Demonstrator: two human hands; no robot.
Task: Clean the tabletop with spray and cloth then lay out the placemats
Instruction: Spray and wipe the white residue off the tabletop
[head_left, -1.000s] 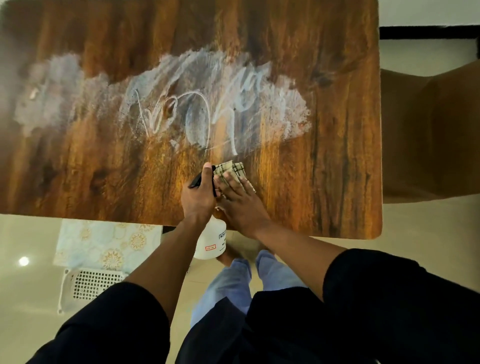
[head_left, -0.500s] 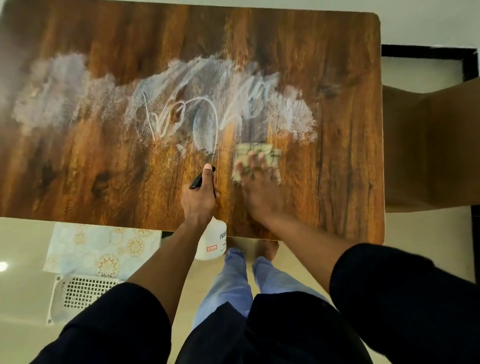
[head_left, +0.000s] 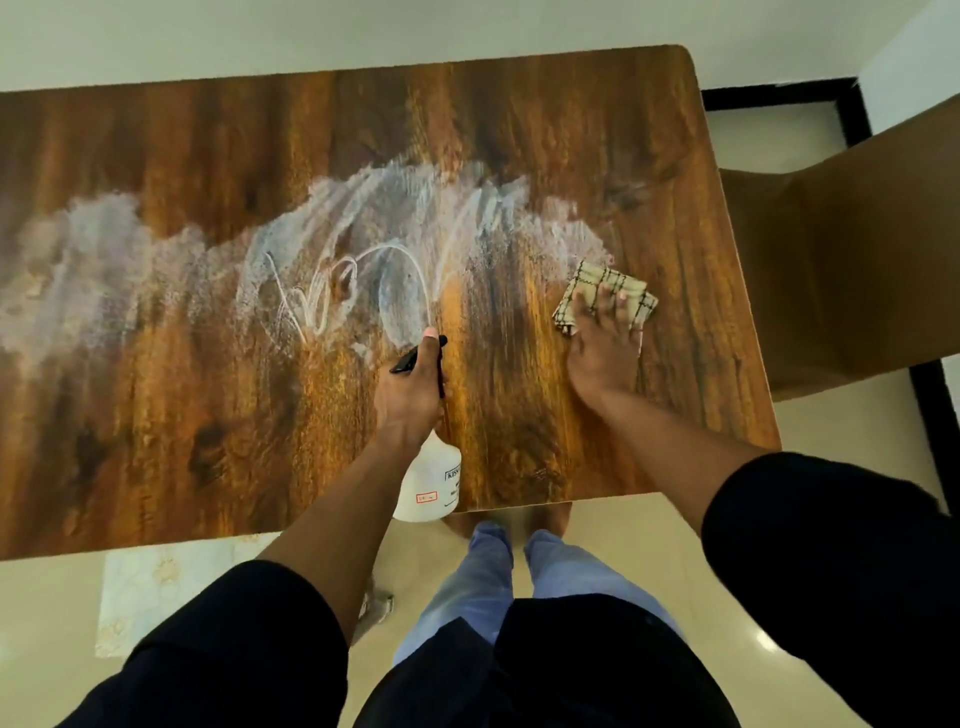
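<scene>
Wood-grain tabletop (head_left: 156, 415) fills most of the view, with a white smear of residue (head_left: 395, 234) running across its middle from the left edge toward the right. At the smear's right end, near the right edge, the checked cloth (head_left: 602, 296) lies flat under the right hand (head_left: 605, 343), whose fingers are spread and pressing down on it. The left hand (head_left: 410, 395) is wrapped round the neck of the white spray bottle (head_left: 428, 486), held over the near edge, black nozzle pointing at the smear. Below the near-left corner a patterned placemat (head_left: 171, 597) lies low, half hidden by the table.

Risks, as I judge them: the cloth may only spread the residue, or the bottle may clip the table edge. The bottle's label is too small to read, and the tabletop's left end is cut off.
</scene>
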